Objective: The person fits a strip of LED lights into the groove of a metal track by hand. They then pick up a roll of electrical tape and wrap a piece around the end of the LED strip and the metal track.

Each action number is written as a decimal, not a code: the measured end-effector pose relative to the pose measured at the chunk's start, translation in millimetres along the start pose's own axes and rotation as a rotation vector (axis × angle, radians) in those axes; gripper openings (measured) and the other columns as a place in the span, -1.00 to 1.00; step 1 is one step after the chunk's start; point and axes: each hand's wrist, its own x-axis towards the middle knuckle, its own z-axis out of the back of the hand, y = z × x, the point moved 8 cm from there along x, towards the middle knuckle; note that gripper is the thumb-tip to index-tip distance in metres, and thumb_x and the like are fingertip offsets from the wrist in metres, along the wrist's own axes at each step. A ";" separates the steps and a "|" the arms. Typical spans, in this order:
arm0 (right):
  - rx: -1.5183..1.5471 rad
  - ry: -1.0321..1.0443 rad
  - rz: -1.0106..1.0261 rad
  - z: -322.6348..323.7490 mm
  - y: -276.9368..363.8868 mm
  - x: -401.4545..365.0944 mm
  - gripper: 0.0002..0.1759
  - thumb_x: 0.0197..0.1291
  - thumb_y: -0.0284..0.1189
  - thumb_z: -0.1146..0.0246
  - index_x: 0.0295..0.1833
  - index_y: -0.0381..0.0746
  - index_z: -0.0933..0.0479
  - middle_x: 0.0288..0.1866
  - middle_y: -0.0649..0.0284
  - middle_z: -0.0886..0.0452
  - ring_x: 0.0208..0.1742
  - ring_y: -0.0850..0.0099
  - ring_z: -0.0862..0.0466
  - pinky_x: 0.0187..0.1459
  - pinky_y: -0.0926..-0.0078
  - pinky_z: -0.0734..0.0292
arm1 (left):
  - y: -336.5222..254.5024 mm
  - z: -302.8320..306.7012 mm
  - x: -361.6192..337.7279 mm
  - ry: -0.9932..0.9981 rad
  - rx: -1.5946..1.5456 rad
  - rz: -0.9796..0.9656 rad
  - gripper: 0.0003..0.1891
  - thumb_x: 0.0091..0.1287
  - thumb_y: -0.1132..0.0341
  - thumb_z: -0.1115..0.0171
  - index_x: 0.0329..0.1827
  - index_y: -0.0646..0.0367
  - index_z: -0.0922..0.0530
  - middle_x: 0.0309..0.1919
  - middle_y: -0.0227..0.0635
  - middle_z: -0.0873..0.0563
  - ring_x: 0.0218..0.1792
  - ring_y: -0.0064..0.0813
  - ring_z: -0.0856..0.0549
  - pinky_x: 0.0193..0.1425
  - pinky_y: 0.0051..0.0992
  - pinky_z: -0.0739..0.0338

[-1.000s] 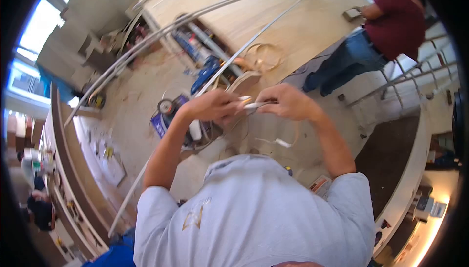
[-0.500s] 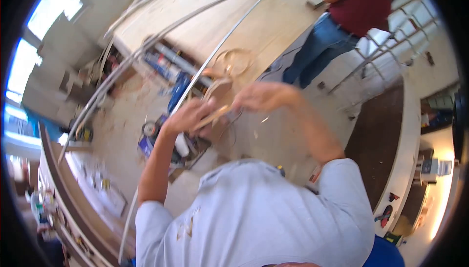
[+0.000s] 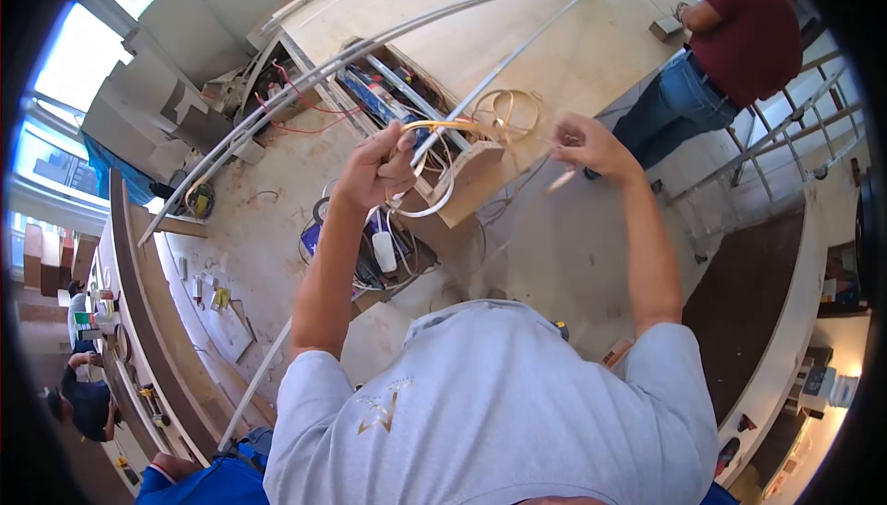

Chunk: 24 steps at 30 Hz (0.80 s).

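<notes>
- Both hands moved higher in the frame and farther apart than half a second ago; right hand shifted most to the right.
- Head view, yellow cable: thin, bright yellow-orange, slightly arched, running right from the left hand, upper centre of frame.
- White cable: smooth, thicker-looking, bends in a loose U under the left hand, near centre; cannot tell if it joins the yellow one.
- Pale strip: short, tan, motion-blurred, hanging just below the right hand, right of centre.
- Left hand: fingers curled into a fist, gripping the yellow cable at the thumb side; forearm rises almost vertically from lower left, elbow bent.
- Right hand: fingers bent inward toward thumb, palm facing left; cannot tell whether it grips the strip. Forearm goes up and slightly left, elbow out at the right.
- Hands well apart, about level, right one a bit higher.
- Behind the cables: wooden tabletop, upper centre, with tan coil near its edge.
- Person in maroon shirt stands upper right.
</notes>
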 end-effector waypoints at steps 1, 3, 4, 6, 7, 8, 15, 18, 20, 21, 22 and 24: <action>-0.017 -0.069 -0.006 15.6 -4.9 -6.9 -0.80 0.11 -0.54 -0.37 -0.15 -0.33 -0.57 -0.47 0.36 -0.56 -0.54 0.66 -0.44 -0.48 0.70 -0.37 | -6.8 3.0 -0.8 0.013 -0.060 -0.026 -0.65 0.57 0.07 0.25 -0.26 0.10 -0.37 -0.77 -0.64 -0.14 -0.78 -0.73 -0.07 -0.68 -0.60 -0.05; -0.040 -0.204 -0.024 36.0 -11.1 -21.8 -0.80 0.10 -0.57 -0.36 -0.14 -0.35 -0.58 -0.41 0.31 -0.62 -0.52 0.65 -0.48 -0.46 0.71 -0.40 | -8.8 1.9 -5.2 0.021 -0.010 -0.021 -0.65 0.57 0.06 0.25 -0.28 0.07 -0.36 -0.78 -0.64 -0.14 -0.79 -0.73 -0.08 -0.67 -0.60 -0.07; -0.098 -0.221 0.028 39.5 -8.3 -21.7 -0.82 0.13 -0.54 -0.34 -0.15 -0.34 -0.59 -0.40 0.31 -0.63 -0.46 0.63 -0.53 -0.39 0.69 -0.43 | -7.1 0.5 -5.1 0.030 -0.001 -0.014 -0.65 0.57 0.06 0.25 -0.28 0.07 -0.35 -0.78 -0.64 -0.14 -0.79 -0.73 -0.08 -0.67 -0.61 -0.07; -0.209 -0.274 0.122 46.7 -3.4 -26.2 -0.83 0.17 -0.47 -0.31 -0.16 -0.33 -0.62 -0.39 0.31 -0.64 -0.35 0.59 -0.62 -0.25 0.64 -0.51 | -4.6 -1.8 -3.0 0.061 -0.004 -0.019 -0.64 0.57 0.04 0.26 -0.28 0.07 -0.37 -0.79 -0.65 -0.13 -0.80 -0.73 -0.08 -0.67 -0.62 -0.06; -0.209 -0.210 0.084 38.2 -7.1 -22.5 -0.81 0.21 -0.43 -0.29 -0.16 -0.34 -0.63 -0.39 0.33 -0.63 -0.34 0.59 -0.62 -0.25 0.64 -0.50 | -6.9 -2.8 -0.1 0.080 -0.031 -0.055 -0.63 0.57 0.04 0.27 -0.27 0.07 -0.38 -0.79 -0.65 -0.13 -0.80 -0.72 -0.08 -0.67 -0.61 -0.06; -0.207 -0.151 0.041 24.6 -12.7 -15.1 -0.78 0.24 -0.38 -0.27 -0.15 -0.34 -0.63 -0.39 0.34 -0.63 -0.34 0.59 -0.61 -0.25 0.63 -0.49 | -8.6 -3.8 2.2 0.102 -0.061 -0.086 -0.63 0.57 0.03 0.27 -0.26 0.07 -0.39 -0.79 -0.65 -0.12 -0.80 -0.72 -0.07 -0.67 -0.61 -0.06; 0.355 0.058 -0.036 -111.7 -91.7 5.3 -0.76 0.24 -0.29 -0.31 -0.15 -0.25 -0.58 -0.49 0.42 -0.51 -0.43 0.68 -0.53 -0.40 0.69 -0.43 | -33.8 -9.2 17.1 0.059 -0.157 -0.274 -0.63 0.59 0.08 0.35 -0.19 0.06 -0.40 -0.77 -0.62 -0.15 -0.81 -0.73 -0.11 -0.68 -0.61 -0.09; 0.401 -0.148 -0.024 -121.1 -113.5 -2.7 -0.75 0.18 -0.39 -0.37 -0.08 -0.25 -0.54 -0.48 0.40 -0.53 -0.45 0.70 -0.52 -0.44 0.73 -0.42 | -57.3 -6.3 18.1 0.048 -0.206 -0.417 -0.68 0.59 0.13 0.31 -0.16 0.11 -0.38 -0.72 -0.57 -0.22 -0.79 -0.70 -0.17 -0.63 -0.60 -0.17; 0.382 -0.321 -0.012 -120.3 -131.4 -14.2 -0.75 0.17 -0.43 -0.37 -0.06 -0.26 -0.55 -0.47 0.39 -0.55 -0.47 0.69 -0.52 -0.46 0.73 -0.42 | -61.4 4.2 17.5 -0.029 -0.209 -0.440 -0.70 0.58 0.13 0.27 -0.14 0.12 -0.38 -0.70 -0.56 -0.24 -0.78 -0.71 -0.19 -0.60 -0.61 -0.19; 0.371 -0.408 0.007 -117.6 -134.4 -23.4 -0.77 0.18 -0.44 -0.37 -0.08 -0.26 -0.56 -0.46 0.38 -0.56 -0.48 0.68 -0.52 -0.46 0.71 -0.43 | -63.3 9.2 16.5 -0.065 -0.210 -0.453 -0.70 0.58 0.13 0.25 -0.14 0.13 -0.38 -0.69 -0.55 -0.25 -0.77 -0.71 -0.20 -0.58 -0.62 -0.20; 0.360 -0.497 0.025 -112.6 -137.1 -31.2 -0.79 0.18 -0.45 -0.36 -0.09 -0.26 -0.58 -0.46 0.37 -0.57 -0.49 0.67 -0.52 -0.46 0.70 -0.43 | -61.1 12.1 16.8 -0.079 -0.219 -0.441 -0.70 0.57 0.13 0.22 -0.13 0.15 -0.39 -0.67 -0.55 -0.27 -0.76 -0.72 -0.20 -0.56 -0.62 -0.21; 0.106 -0.642 0.118 -98.5 -126.5 -43.0 -0.83 0.24 -0.41 -0.30 -0.12 -0.27 -0.61 -0.49 0.37 -0.58 -0.51 0.65 -0.51 -0.45 0.67 -0.44 | -55.7 15.0 17.6 -0.160 -0.143 -0.445 -0.70 0.56 0.11 0.20 -0.15 0.12 -0.42 -0.68 -0.58 -0.26 -0.76 -0.74 -0.19 -0.57 -0.63 -0.23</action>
